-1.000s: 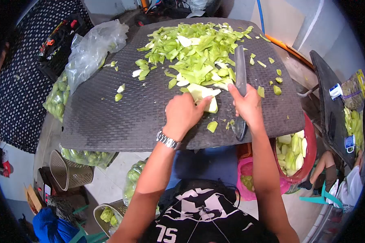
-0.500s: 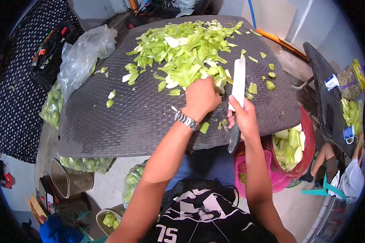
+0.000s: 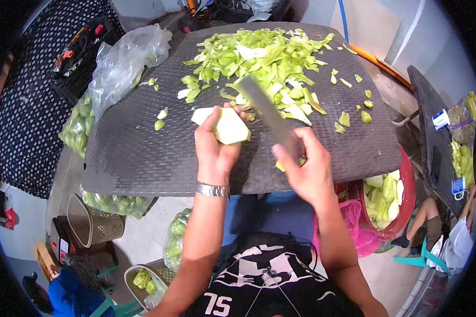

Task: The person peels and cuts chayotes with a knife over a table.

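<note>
A pale, peeled piece of vegetable (image 3: 228, 127) lies in my left hand (image 3: 217, 145), its fingers wrapped round it above the dark woven table (image 3: 132, 153). My right hand (image 3: 307, 166) grips a large knife (image 3: 269, 113), whose blade is blurred and points up and to the left. The handle is mostly hidden by my fingers. Beyond both hands, a heap of green peelings (image 3: 264, 61) spreads over the far part of the table.
Clear plastic (image 3: 127, 68) lies at the table's left edge. A red tub (image 3: 407, 185) of peeled pieces stands below right, beside a pink bag (image 3: 354, 227). Bags of green vegetables and baskets (image 3: 92, 227) are at lower left. A person's leg (image 3: 420, 216) shows at right.
My left hand has moved left, away from the heap, and turned up with the peeled piece in view. The knife has swung from nearly upright to a leftward slant.
</note>
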A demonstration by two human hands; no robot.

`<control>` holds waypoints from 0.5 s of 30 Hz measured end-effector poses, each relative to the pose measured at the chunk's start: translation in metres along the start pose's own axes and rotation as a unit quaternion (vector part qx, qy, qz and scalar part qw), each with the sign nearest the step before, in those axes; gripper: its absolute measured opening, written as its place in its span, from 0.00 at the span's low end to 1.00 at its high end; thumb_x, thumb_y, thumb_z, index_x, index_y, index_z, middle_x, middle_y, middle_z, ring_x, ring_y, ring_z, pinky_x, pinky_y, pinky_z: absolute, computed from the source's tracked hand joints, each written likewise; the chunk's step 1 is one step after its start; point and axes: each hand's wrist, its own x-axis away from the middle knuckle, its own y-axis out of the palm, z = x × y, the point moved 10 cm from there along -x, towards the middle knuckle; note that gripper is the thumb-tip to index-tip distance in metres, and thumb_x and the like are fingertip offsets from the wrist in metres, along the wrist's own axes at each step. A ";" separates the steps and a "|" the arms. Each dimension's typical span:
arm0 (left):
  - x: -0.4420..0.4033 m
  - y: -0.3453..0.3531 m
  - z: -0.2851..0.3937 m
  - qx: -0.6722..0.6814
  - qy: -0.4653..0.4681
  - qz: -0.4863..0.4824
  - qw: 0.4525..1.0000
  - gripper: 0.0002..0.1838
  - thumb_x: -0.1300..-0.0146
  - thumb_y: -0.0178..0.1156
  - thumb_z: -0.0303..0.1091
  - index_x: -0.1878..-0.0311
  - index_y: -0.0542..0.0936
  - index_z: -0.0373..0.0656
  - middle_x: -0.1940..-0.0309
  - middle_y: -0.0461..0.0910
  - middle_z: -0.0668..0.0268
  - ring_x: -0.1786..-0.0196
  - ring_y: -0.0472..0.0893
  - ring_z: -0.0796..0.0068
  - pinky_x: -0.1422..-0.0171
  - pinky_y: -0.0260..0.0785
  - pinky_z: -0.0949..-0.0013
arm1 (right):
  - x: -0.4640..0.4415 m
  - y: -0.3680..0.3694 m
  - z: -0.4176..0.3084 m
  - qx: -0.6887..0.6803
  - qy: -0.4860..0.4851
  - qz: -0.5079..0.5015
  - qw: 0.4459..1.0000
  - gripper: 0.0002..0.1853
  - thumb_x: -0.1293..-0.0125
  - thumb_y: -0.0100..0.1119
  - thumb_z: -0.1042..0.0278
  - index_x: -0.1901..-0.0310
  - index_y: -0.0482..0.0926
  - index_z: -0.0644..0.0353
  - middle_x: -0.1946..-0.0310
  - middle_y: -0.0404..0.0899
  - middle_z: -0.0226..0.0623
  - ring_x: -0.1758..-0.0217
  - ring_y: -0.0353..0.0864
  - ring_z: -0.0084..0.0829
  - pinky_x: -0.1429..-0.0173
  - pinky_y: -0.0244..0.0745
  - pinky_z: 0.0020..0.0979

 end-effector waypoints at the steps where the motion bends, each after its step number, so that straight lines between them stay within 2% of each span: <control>1: 0.006 -0.002 0.001 0.019 0.019 0.018 0.999 0.09 0.28 0.58 0.26 0.48 0.76 0.34 0.48 0.81 0.53 0.43 0.82 0.50 0.32 0.77 0.47 | 0.004 0.001 -0.023 0.063 -0.086 0.029 0.994 0.26 0.38 0.78 0.53 0.49 0.77 0.60 0.57 0.86 0.49 0.62 0.88 0.45 0.59 0.82 0.42; 2: 0.007 -0.002 -0.008 0.099 -0.010 -0.036 0.994 0.11 0.23 0.57 0.31 0.46 0.75 0.34 0.49 0.80 0.53 0.44 0.82 0.50 0.33 0.78 0.51 | 0.008 0.013 -0.027 0.028 -0.074 -0.020 0.997 0.32 0.41 0.80 0.48 0.45 0.76 0.60 0.49 0.83 0.54 0.55 0.88 0.55 0.54 0.83 0.49; 3: 0.014 0.006 -0.021 0.170 -0.074 -0.069 0.980 0.14 0.22 0.58 0.35 0.44 0.75 0.34 0.48 0.81 0.51 0.43 0.81 0.51 0.34 0.79 0.53 | 0.012 0.022 -0.034 0.010 -0.105 -0.031 0.994 0.41 0.44 0.81 0.42 0.38 0.74 0.62 0.49 0.83 0.55 0.51 0.88 0.56 0.50 0.85 0.48; 6: 0.034 0.010 -0.028 0.122 -0.060 -0.097 0.986 0.15 0.21 0.58 0.37 0.43 0.76 0.35 0.48 0.82 0.50 0.43 0.82 0.53 0.34 0.78 0.55 | 0.024 0.035 -0.049 0.008 -0.146 -0.060 0.987 0.55 0.46 0.78 0.34 0.27 0.65 0.65 0.42 0.82 0.59 0.41 0.86 0.58 0.46 0.86 0.49; 9: 0.044 0.005 -0.035 0.121 -0.082 -0.074 0.987 0.15 0.21 0.58 0.39 0.43 0.78 0.37 0.48 0.84 0.53 0.43 0.83 0.56 0.34 0.78 0.57 | 0.023 0.041 -0.054 -0.016 -0.177 -0.061 0.982 0.53 0.41 0.74 0.35 0.25 0.63 0.65 0.41 0.81 0.59 0.41 0.86 0.59 0.46 0.86 0.50; 10: 0.044 0.007 -0.035 0.113 -0.090 -0.089 0.986 0.15 0.21 0.58 0.42 0.44 0.80 0.40 0.50 0.86 0.56 0.45 0.85 0.60 0.35 0.78 0.58 | 0.024 0.042 -0.057 -0.009 -0.195 -0.062 0.979 0.52 0.39 0.73 0.35 0.25 0.62 0.65 0.41 0.81 0.59 0.41 0.86 0.59 0.46 0.86 0.50; 12: 0.046 0.006 -0.034 0.120 -0.091 -0.094 0.984 0.15 0.21 0.58 0.42 0.45 0.81 0.40 0.51 0.86 0.57 0.45 0.85 0.61 0.36 0.78 0.58 | 0.026 0.041 -0.062 0.006 -0.230 -0.065 0.971 0.50 0.36 0.70 0.35 0.24 0.62 0.64 0.41 0.81 0.59 0.43 0.86 0.60 0.47 0.86 0.51; 15: 0.048 0.008 -0.033 0.116 -0.084 -0.090 0.986 0.15 0.22 0.58 0.43 0.46 0.82 0.41 0.52 0.86 0.58 0.47 0.85 0.62 0.37 0.79 0.59 | 0.026 0.042 -0.061 0.031 -0.214 -0.083 0.973 0.49 0.34 0.68 0.35 0.23 0.61 0.62 0.42 0.82 0.58 0.46 0.87 0.60 0.50 0.87 0.52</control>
